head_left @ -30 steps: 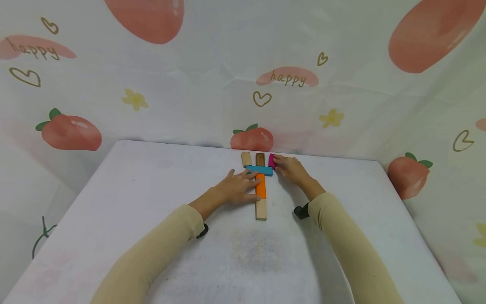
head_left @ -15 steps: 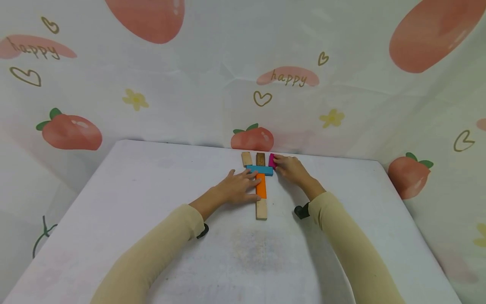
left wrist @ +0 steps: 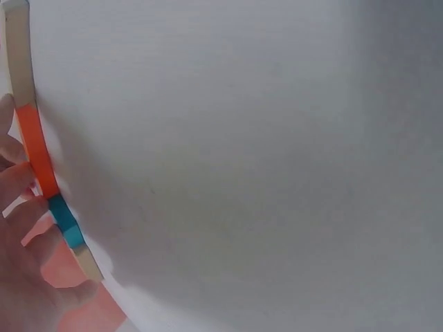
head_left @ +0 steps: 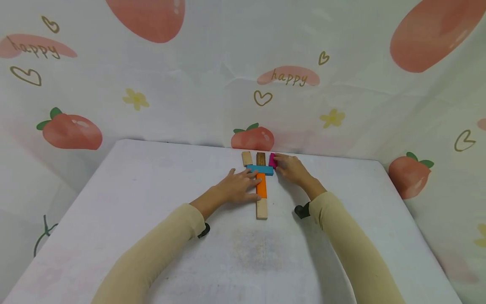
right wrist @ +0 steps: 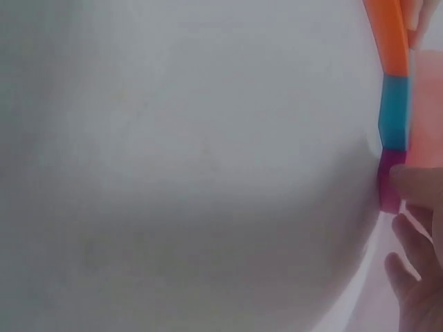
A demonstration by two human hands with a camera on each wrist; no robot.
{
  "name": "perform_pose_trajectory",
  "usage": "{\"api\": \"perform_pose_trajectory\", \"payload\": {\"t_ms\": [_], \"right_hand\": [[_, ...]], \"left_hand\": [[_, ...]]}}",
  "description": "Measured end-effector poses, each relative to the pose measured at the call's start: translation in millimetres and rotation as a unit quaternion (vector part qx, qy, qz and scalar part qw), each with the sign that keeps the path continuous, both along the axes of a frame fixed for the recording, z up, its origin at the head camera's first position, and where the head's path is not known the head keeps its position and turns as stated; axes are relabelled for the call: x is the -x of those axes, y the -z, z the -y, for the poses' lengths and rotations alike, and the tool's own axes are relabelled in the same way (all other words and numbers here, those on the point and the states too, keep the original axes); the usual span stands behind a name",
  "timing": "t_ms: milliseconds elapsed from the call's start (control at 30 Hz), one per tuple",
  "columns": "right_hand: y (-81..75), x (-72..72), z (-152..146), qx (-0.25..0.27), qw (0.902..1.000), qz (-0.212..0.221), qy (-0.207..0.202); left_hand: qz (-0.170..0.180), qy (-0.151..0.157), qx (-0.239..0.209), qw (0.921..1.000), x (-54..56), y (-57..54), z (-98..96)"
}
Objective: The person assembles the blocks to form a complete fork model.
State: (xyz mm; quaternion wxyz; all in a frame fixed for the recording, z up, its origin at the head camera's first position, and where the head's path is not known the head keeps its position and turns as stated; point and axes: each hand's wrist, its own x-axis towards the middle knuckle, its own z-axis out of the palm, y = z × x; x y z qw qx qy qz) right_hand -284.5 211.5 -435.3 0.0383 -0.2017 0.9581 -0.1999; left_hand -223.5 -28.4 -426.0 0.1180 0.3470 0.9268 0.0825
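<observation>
Flat blocks lie near the table's far edge. A light wood block (head_left: pixel 247 158), a dark brown block (head_left: pixel 260 158) and a magenta block (head_left: pixel 271 160) stand side by side. A blue block (head_left: pixel 260 170) lies crosswise before them, then an orange block (head_left: pixel 260 185) and a second light wood block (head_left: pixel 261 208) run toward me. My left hand (head_left: pixel 250 179) rests with straight fingers on the orange and blue blocks, also seen as orange block (left wrist: pixel 34 149) and blue block (left wrist: pixel 66 221). My right hand (head_left: pixel 278 164) pinches the magenta block (right wrist: pixel 391 176) at its right side.
The white table (head_left: pixel 152 202) is bounded by a cloth backdrop (head_left: pixel 190 105) with peach and heart prints just behind the blocks. Both beige sleeves (head_left: pixel 159 245) stretch over the table's near half.
</observation>
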Motion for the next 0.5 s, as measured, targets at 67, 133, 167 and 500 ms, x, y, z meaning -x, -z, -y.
{"api": "perform_pose_trajectory", "payload": {"t_ms": [67, 133, 167, 500], "right_hand": [[-3.9, -1.5, -1.5, 0.003, 1.0000, 0.005, 0.004], [-8.3, -3.4, -4.4, 0.005, 0.9999, 0.002, 0.013], [-10.3, -4.6, -6.4, 0.001, 0.9998, -0.004, 0.017], [-14.7, -14.3, -34.3, -0.096, 0.9897, -0.038, 0.098]], "left_hand": [[0.002, 0.000, 0.000, 1.0000, 0.4, -1.7, 0.0], [0.000, 0.001, 0.004, 1.0000, 1.0, -3.1, -0.4], [-0.002, 0.002, 0.007, 1.0000, 1.2, -4.1, -0.6], [-0.022, 0.017, -0.011, 0.9995, 5.6, -6.8, 4.4]]}}
